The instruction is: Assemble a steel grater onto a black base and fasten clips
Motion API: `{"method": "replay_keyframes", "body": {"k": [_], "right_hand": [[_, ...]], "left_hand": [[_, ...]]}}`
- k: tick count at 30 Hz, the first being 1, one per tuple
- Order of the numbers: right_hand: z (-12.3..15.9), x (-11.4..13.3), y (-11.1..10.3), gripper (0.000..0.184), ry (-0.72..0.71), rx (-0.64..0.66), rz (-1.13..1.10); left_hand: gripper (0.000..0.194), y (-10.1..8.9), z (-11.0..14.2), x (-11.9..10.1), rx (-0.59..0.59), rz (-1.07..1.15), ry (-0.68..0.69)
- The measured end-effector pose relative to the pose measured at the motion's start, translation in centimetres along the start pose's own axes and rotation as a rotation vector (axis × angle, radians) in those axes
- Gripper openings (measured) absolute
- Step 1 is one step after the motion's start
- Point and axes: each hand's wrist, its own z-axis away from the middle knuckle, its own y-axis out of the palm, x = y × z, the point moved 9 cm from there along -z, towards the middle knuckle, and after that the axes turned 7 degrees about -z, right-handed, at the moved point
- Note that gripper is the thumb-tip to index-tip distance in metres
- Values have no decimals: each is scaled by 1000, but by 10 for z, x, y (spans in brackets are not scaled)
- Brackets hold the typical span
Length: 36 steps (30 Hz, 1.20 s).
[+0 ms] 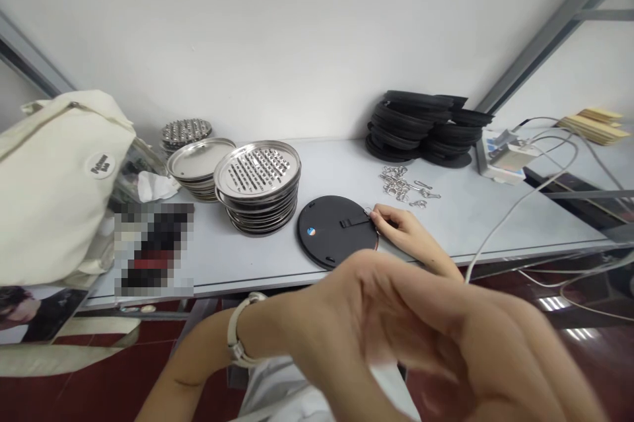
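Note:
A round black disc point(334, 237) lies flat on the table, with a small blue-and-orange sticker and a slotted tab on its face. At its right edge, my right hand point(396, 225) pinches a small metal wire clasp point(368, 211), its fingertips against the rim. Very near the camera, my left hand point(411, 316) is raised in front of the disc's lower edge, blurred, with a white watch on the wrist. Its fingers curve loosely away from the thumb, and nothing shows in them; the fingertips are partly out of sight. Loose metal clasps point(396, 184) lie beyond my right hand.
Round metal graters point(257, 174) are stacked left of the disc, beside metal discs point(203, 154) and more graters point(185, 131). Black discs point(411, 121) are piled at the back right, near a power strip point(500, 158) with a white cable. A cream bag point(59, 191) stands left.

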Motion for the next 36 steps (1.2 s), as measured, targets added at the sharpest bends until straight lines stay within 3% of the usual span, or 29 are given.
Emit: {"method": "replay_keyframes", "body": {"k": [4, 8, 12, 19, 24, 30, 36], "right_hand": [[0, 0, 0, 37, 8, -7, -21], [-1, -4, 1, 37, -24, -5, -6], [-1, -7, 1, 35, -36, -11, 5], [-2, -8, 2, 36, -36, -2, 9], [-3, -8, 2, 35, -38, -6, 7], [-3, -9, 1, 35, -37, -12, 5], [-3, -7, 3, 35, -38, 4, -5]], "left_hand": [[39, -13, -17, 33, 57, -27, -83], [26, -16, -18, 86, 26, -577, -275], [17, -3, -26, 115, 95, -812, -286], [10, 0, -39, 146, 13, -729, -287], [11, 1, -38, 149, -60, -739, -231], [12, -4, -36, 160, -123, -587, -237], [22, -3, -36, 164, -107, -571, -260]]}}
